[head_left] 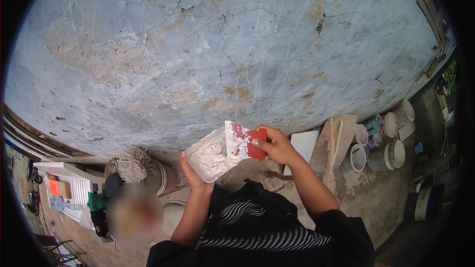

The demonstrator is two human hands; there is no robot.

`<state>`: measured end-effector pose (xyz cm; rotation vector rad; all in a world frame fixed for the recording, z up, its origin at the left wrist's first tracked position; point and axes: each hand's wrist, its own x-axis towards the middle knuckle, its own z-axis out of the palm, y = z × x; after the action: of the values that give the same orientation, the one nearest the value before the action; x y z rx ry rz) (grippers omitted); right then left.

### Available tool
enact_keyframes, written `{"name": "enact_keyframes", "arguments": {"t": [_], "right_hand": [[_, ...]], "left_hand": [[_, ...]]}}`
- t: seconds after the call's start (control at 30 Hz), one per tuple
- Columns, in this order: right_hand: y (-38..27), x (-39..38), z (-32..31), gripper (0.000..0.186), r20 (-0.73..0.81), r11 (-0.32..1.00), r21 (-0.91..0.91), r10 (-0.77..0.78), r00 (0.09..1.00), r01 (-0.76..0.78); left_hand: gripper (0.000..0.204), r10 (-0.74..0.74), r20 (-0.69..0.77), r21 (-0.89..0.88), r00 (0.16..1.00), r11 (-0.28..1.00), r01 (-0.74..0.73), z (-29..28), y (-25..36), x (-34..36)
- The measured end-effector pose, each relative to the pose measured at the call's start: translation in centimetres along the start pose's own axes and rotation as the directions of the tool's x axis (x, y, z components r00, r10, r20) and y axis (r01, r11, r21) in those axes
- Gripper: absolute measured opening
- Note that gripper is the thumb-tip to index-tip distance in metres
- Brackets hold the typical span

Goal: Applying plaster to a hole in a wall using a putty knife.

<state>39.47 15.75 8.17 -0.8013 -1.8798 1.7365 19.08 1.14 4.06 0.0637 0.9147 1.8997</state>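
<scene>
My left hand (197,177) holds a shallow, pale tray (202,140) from below its near left side, thumb against the rim. Whitish putty (212,154) lies thick and lumpy inside. In my right hand (278,147) is a wide putty knife (256,145) with a red handle, gripped with the thumb on top. Its blade stands over the tray's right side, smeared with putty; whether the lower edge touches the putty I cannot tell. Beyond the tray rises a worn blue-grey wall (257,34) with cracks, stains and a rough beige patch (104,59).
Several buckets (395,154) stand along the wall at the right. Boards (341,136) and wooden sticks (330,155) lean nearer. A tangle of rope (133,164) tops a container at the left. A blurred round spot hides something below it.
</scene>
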Motion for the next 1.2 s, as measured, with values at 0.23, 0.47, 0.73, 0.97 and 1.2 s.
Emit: {"name": "enact_keyframes", "arguments": {"t": [0.23,0.47,0.73,0.97,1.2], "right_hand": [[2.1,-0.5,-1.2,0.008,-0.171,0.989,0.145,0.004,0.985,0.021],[3.2,-1.4,-2.0,0.011,-0.251,0.981,0.195,0.049,0.967,0.001],[3.5,-2.8,-1.4,0.021,-0.216,0.676,0.729,0.380,0.900,-0.110],[9.2,-0.8,-1.6,0.019,-0.150,0.393,0.917,0.507,0.849,-0.073],[11.4,7.0,0.3,0.020,-0.143,0.325,0.944,0.534,0.833,-0.047]], "left_hand": [[0.078,0.019,-0.035,-0.023,0.999,1.000,-0.020,0.2,-1.0,-1.0],[0.080,0.036,-0.046,-0.061,0.998,0.997,-0.039,0.3,-1.6,-1.8],[0.081,0.012,-0.068,-0.106,0.998,0.994,-0.019,-1.6,-1.9,-1.3],[0.086,0.018,-0.073,-0.062,0.997,0.998,-0.022,-3.0,-1.2,-1.8],[0.089,0.020,-0.122,-0.029,0.992,0.999,-0.024,-3.6,0.1,-2.7]]}}
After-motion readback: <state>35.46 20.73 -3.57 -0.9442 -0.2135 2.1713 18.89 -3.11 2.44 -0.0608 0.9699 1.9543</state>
